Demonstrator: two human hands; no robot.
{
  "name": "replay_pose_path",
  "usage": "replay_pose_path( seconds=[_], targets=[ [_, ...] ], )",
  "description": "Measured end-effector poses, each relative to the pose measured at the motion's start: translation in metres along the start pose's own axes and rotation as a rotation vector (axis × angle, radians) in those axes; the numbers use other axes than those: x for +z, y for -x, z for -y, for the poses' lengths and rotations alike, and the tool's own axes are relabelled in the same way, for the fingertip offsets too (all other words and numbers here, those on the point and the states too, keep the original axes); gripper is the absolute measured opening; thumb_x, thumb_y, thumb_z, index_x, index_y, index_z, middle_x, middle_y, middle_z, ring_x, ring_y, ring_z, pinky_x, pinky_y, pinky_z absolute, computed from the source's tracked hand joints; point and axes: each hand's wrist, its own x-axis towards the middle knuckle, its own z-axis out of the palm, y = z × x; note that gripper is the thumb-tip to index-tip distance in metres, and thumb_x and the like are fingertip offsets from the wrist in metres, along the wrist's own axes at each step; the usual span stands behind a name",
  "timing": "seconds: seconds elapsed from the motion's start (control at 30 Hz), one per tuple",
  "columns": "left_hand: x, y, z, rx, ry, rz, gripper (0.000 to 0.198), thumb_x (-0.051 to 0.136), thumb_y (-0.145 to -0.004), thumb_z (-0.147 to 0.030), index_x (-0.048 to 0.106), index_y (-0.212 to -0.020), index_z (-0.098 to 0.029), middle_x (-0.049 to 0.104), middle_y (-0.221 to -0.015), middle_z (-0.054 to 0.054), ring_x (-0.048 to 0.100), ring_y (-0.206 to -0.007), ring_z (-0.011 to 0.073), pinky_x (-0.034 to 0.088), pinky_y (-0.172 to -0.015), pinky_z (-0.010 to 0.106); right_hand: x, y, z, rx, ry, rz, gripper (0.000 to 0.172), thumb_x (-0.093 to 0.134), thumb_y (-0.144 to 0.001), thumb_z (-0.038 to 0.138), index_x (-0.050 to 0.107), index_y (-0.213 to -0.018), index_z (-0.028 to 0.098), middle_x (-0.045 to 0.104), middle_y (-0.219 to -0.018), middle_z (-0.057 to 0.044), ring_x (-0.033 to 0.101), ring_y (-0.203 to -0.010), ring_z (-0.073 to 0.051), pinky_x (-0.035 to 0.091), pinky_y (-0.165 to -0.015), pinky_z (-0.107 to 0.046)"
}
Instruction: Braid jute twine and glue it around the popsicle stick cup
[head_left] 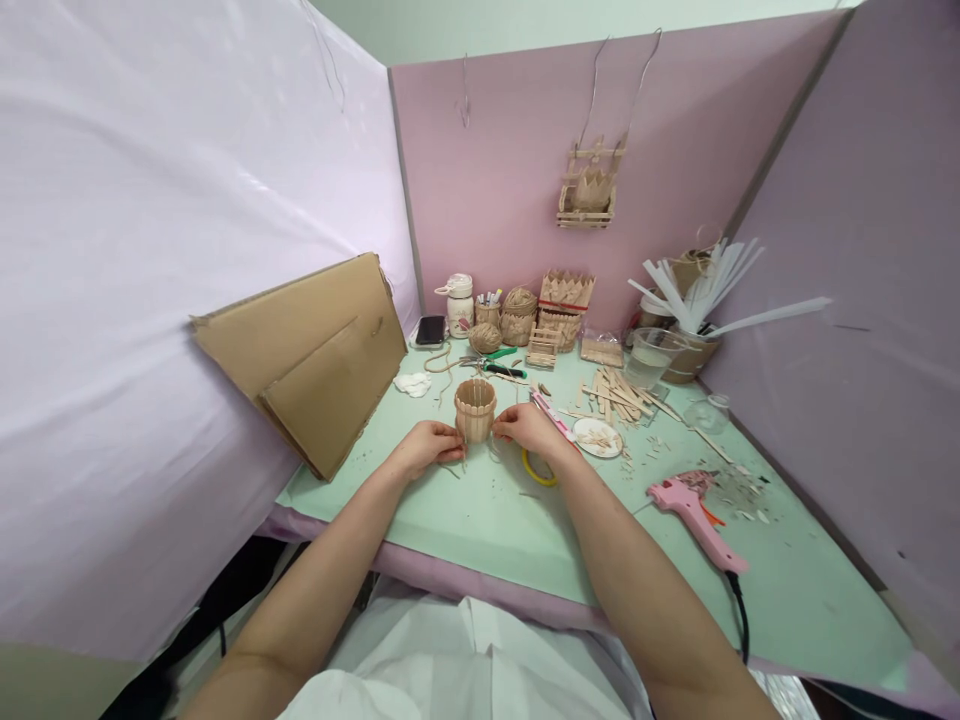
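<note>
A small barrel-shaped cup point(475, 418) of light wooden sticks stands upright on the table, a band of twine round its upper part. My left hand point(429, 447) is at the cup's lower left side, with fingertips pinched on a thin strand of twine. On the other side, my right hand point(528, 430) pinches another strand, which hangs below the fingers close to the cup wall. Part of the strands is hidden by the fingers. A yellow tape ring point(540, 470) lies beneath my right wrist, and pink-handled scissors point(551, 412) lie just beyond that hand.
A pink glue gun point(697, 515) with a black cord lies at the right. Loose wooden sticks point(619, 395) and a white dish point(598, 450) are behind it. Green-handled pliers point(504, 370) and a twine ball point(484, 338) sit beyond the cup. Cardboard point(315, 360) leans at the left.
</note>
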Motion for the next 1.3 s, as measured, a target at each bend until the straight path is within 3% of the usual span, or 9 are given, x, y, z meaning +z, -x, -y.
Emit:
replay_pose_path(
  seconds=[0.37,0.53,0.77,1.3],
  targets=[
    [0.01,-0.003,0.004,-0.025,0.152,-0.13,0.016,0.071,-0.07,-0.024,0.063,-0.067,-0.01,0.067,-0.066,0.007,0.06,-0.055,0.0077,0.053,-0.067,0.021,0.01,-0.003,-0.003,0.025,-0.097,0.029,0.011,0.06,-0.065,0.023,0.067,-0.062,0.014,0.064,-0.056,-0.001,0.052,-0.052,-0.011,0.037,-0.053,-0.021],
    [0.013,-0.002,0.002,-0.038,0.136,-0.203,0.015,0.067,-0.071,-0.022,0.062,-0.064,-0.011,0.066,-0.063,0.006,0.057,-0.051,0.0066,0.048,-0.056,0.019,0.014,0.001,0.002,0.053,-0.07,-0.004,0.013,0.059,-0.066,0.024,0.067,-0.061,0.015,0.064,-0.056,-0.002,0.053,-0.053,-0.012,0.037,-0.053,-0.021],
    [0.012,-0.001,-0.001,-0.052,0.066,-0.204,0.017,0.067,-0.069,-0.023,0.061,-0.062,-0.01,0.063,-0.059,0.004,0.049,-0.045,0.004,0.035,-0.042,0.017,0.021,0.007,0.008,0.061,-0.079,-0.034,0.017,0.059,-0.066,0.029,0.067,-0.061,0.014,0.063,-0.056,-0.002,0.051,-0.053,-0.011,0.035,-0.052,-0.021],
    [0.015,-0.005,-0.002,-0.091,0.131,-0.178,0.016,0.066,-0.068,-0.021,0.059,-0.059,-0.01,0.056,-0.05,0.001,0.038,-0.038,0.001,0.026,-0.036,0.014,0.026,0.006,0.011,0.109,-0.114,-0.079,0.011,0.056,-0.063,0.024,0.062,-0.059,0.015,0.059,-0.055,0.0,0.046,-0.05,-0.009,0.031,-0.048,-0.021]
  ],
)
